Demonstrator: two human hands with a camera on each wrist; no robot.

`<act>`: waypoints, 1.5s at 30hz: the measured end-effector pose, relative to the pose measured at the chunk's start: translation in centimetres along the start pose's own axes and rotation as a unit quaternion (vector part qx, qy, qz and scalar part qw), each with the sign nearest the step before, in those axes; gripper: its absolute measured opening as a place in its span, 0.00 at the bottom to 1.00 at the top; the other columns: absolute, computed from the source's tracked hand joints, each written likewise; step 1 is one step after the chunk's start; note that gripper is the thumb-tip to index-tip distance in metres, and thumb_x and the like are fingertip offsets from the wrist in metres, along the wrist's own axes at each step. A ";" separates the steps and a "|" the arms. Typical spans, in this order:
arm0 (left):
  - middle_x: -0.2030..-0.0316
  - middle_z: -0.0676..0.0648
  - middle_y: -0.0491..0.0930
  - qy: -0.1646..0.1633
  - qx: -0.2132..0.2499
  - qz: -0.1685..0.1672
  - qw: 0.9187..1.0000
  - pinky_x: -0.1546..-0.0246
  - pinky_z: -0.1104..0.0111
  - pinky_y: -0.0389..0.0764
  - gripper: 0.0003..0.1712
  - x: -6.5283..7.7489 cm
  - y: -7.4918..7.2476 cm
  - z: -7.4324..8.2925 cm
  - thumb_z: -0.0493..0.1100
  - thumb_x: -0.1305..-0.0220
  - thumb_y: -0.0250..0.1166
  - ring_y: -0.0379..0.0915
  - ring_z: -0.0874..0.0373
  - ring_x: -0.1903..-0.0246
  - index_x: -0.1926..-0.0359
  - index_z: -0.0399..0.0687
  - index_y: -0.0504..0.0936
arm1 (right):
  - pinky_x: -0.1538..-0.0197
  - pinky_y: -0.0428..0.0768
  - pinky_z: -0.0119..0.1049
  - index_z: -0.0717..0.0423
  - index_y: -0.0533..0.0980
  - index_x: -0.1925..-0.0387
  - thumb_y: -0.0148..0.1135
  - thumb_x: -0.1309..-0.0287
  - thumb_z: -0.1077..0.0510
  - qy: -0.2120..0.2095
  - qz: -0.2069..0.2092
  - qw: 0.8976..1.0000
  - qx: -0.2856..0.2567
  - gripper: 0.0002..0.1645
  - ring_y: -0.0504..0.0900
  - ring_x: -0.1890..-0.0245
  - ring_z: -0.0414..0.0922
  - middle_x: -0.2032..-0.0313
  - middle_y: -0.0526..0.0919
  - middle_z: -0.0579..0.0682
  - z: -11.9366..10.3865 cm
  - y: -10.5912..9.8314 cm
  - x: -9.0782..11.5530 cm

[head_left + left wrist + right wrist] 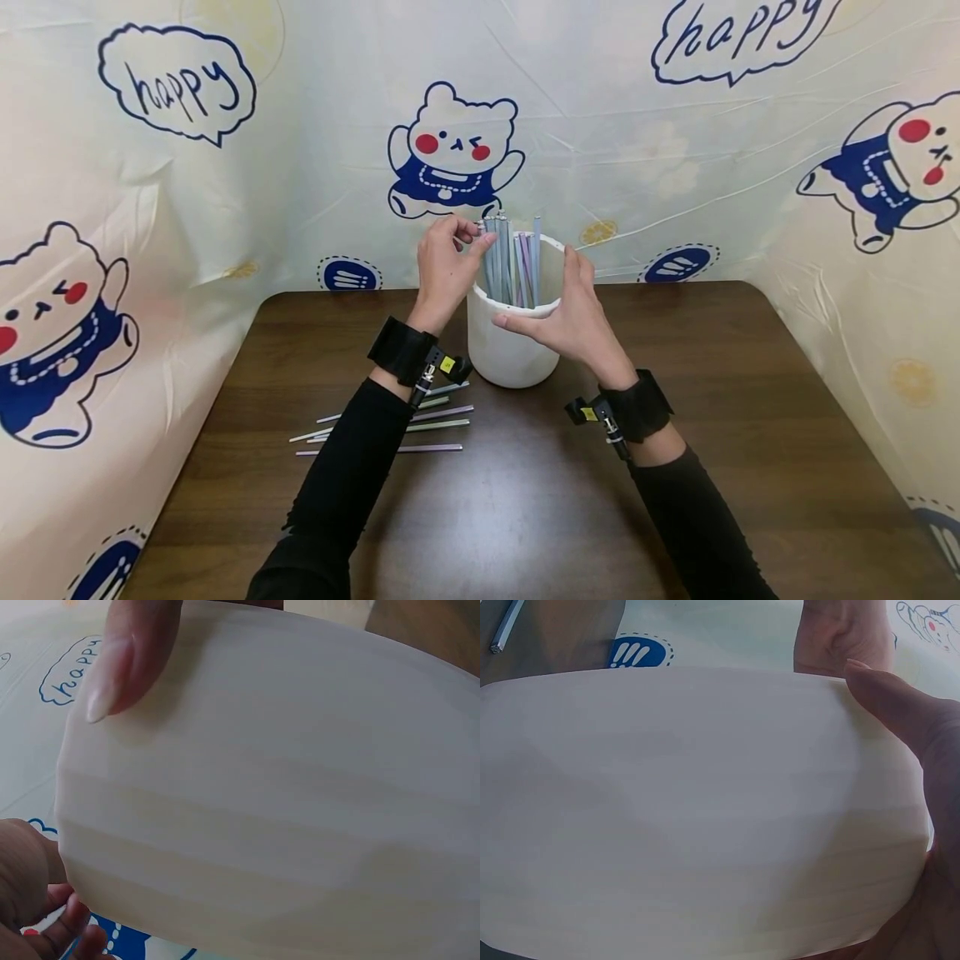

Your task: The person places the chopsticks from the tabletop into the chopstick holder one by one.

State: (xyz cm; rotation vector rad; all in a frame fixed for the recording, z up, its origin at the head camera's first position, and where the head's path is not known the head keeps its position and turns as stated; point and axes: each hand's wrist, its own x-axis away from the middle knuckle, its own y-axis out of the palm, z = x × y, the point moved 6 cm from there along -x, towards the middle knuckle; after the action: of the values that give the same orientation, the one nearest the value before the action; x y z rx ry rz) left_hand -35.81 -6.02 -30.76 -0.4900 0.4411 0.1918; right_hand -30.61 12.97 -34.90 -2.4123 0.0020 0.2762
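Observation:
A white cylindrical container (513, 354) stands upright at the back of the table, holding a bunch of thin pastel straws (504, 267) whose tops rise above its rim. At the rim's left side, my left hand (447, 267) pinches the top of a straw between thumb and bent fingers. My right hand (581, 312) grips the container from the right, thumb across the front just under the rim. Its thumb (892, 701) lies against the white wall in the right wrist view, the other fingers mostly hidden behind. In the left wrist view the container wall (285, 787) fills most of the frame.
Several loose straws (435, 449) lie on the brown table (525, 500) left of the container, partly under my left forearm. A printed cloth (330, 167) with cartoon bears hangs behind and along both sides of the table. Both wrists wear black camera straps (641, 406).

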 end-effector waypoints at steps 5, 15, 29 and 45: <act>0.61 0.41 0.82 -0.008 -0.012 -0.002 1.000 0.57 0.66 0.69 0.14 0.0 0.1 -0.3 0.47 0.35 0.71 0.75 0.49 0.59 0.59 0.39 0.84 | 0.33 0.71 0.65 0.47 0.41 0.19 0.80 0.65 0.27 -0.004 0.003 1.000 0.002 0.82 0.65 0.32 0.59 0.23 0.48 0.60 0.1 0.0 0.0; 0.57 0.41 0.83 -0.020 0.001 -0.015 1.000 0.56 0.64 0.77 0.20 0.5 -1.4 -1.1 0.54 0.32 0.67 0.77 0.50 0.59 0.53 0.41 0.82 | 0.33 0.72 0.64 0.45 0.41 0.20 0.79 0.66 0.26 -0.002 0.004 1.000 -0.002 0.82 0.66 0.32 0.60 0.23 0.49 0.59 0.2 0.1 -0.1; 0.69 0.47 0.84 -0.057 -0.203 -0.312 0.926 0.72 0.67 0.74 0.08 5.7 -1.4 -8.5 0.45 0.34 0.70 0.75 0.55 0.73 0.65 0.45 0.85 | 0.32 0.71 0.65 0.42 0.41 0.20 0.79 0.67 0.25 0.002 0.002 1.000 -0.004 0.81 0.66 0.32 0.59 0.23 0.48 0.58 0.2 -0.1 -0.1; 0.75 0.52 0.80 -0.075 -0.245 -0.407 0.877 0.73 0.68 0.69 0.13 11.1 3.3 -13.0 0.45 0.48 0.80 0.72 0.57 0.74 0.76 0.50 0.82 | 0.33 0.72 0.64 0.43 0.42 0.20 0.78 0.67 0.24 0.001 0.003 1.000 -0.002 0.81 0.66 0.32 0.58 0.23 0.50 0.57 0.0 0.0 0.0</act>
State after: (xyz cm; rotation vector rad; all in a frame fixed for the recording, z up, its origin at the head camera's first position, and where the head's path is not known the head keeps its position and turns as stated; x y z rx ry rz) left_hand -31.59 -8.74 -47.41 -1.1119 -0.0046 -0.4882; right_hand -30.60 12.99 -34.88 -2.4172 0.0082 0.2770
